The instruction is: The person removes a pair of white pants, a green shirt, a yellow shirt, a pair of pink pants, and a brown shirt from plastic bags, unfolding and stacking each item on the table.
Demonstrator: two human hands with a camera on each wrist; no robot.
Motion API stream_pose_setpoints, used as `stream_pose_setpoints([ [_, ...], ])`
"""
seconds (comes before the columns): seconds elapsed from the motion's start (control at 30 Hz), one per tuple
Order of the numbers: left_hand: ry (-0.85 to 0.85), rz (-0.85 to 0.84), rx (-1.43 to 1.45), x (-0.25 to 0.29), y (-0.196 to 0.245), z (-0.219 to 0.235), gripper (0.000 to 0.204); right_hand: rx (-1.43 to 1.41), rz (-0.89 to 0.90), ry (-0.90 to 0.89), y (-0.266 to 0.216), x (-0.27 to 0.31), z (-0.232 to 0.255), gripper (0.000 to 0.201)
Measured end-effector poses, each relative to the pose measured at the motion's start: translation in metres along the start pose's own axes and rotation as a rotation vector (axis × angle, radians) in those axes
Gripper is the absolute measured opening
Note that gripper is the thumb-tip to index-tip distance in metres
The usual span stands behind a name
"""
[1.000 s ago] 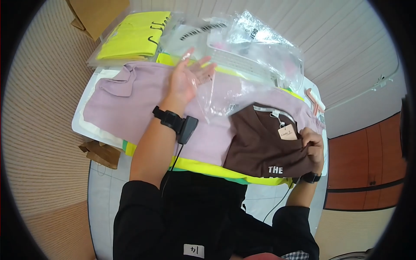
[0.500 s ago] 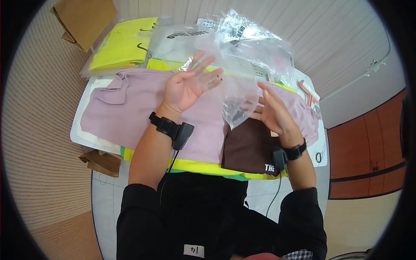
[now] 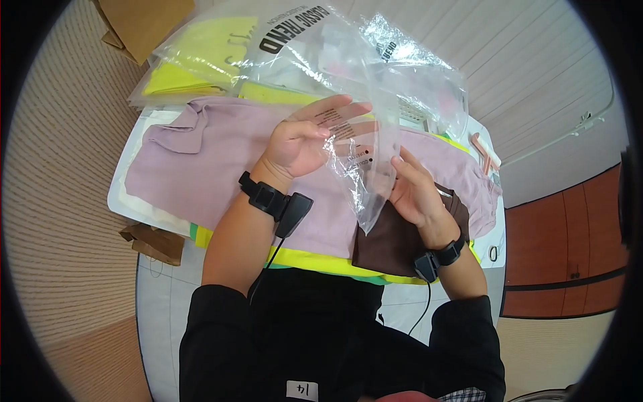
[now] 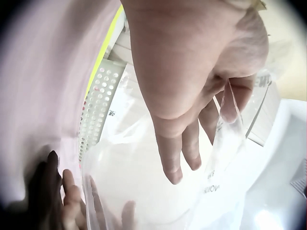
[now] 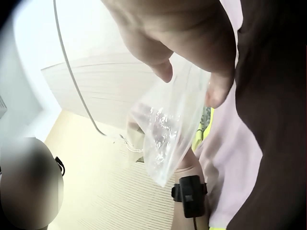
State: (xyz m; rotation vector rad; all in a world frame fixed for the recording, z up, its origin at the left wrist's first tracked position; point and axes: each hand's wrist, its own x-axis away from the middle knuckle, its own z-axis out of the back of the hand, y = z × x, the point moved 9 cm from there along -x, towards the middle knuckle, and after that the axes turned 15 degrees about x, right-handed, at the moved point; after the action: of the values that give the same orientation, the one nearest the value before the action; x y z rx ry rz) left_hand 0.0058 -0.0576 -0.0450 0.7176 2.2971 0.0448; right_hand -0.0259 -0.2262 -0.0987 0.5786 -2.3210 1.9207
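Note:
My left hand (image 3: 298, 147) pinches a clear printed plastic bag (image 3: 355, 87) under its thumb. Its other fingers stretch out behind the film and show through it. My right hand (image 3: 418, 194) is at the bag's right edge, thumb and fingers spread apart with film between them in the right wrist view. One corner of the bag hangs between the hands. Below my right hand lies a folded brown shirt (image 3: 382, 244), partly hidden by the hand. It rests on a spread pale purple garment (image 3: 228, 154).
Yellow clothing in clear bags (image 3: 181, 77) lies at the back left. More clear packaging (image 3: 429, 87) is at the back right. A white perforated basket (image 4: 98, 91) sits behind the purple garment. A brown paper bag (image 3: 154, 244) is beside the table's left edge.
My right hand has left the brown shirt and moved left to the clear bag's edge. The bag has been raised and spread out, its black print now larger in view.

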Motion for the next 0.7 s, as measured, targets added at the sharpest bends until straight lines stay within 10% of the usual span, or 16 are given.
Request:
stream_pose_setpoints([
  [0.4, 0.230, -0.043, -0.102, 0.001, 0.008, 0.026, 0.043, 1.003, 1.111, 0.607, -0.189, 0.059, 0.027, 0.063],
  [0.7, 0.727, -0.035, -0.353, 0.018, 0.010, 0.077, 0.044, 0.654, 0.811, 0.834, -0.235, -0.020, 0.171, 0.029],
])
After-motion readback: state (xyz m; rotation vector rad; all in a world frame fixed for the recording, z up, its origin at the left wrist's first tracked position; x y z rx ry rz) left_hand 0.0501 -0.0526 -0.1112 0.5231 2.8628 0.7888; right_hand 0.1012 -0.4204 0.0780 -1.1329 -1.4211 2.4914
